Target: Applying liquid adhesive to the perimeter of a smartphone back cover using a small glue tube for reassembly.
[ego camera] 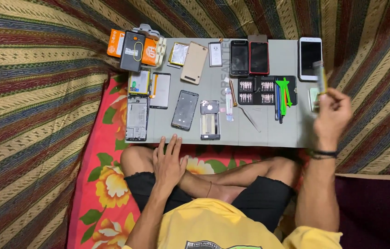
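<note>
**Screwdriver raised over the mat's right edge**

Fingers of your right hand (332,115) pinch a screwdriver (321,76), held upright above the right edge of the grey mat (291,133) (the tool is blurred, so its tip cannot be made out). Your left hand (169,163) rests flat on your crossed leg, fingers spread wide and empty, their tips just at the mat's near edge. Nearest to them lie a black frame (185,110) and a small board (210,120). Just left of the raised hand sits a bit case (257,90) with green pry tools (282,94) across it, and tweezers (250,118) lie below. A white phone (310,58) lies behind the screwdriver, and two dark phones (249,58) sit side by side at the far edge.
</note>
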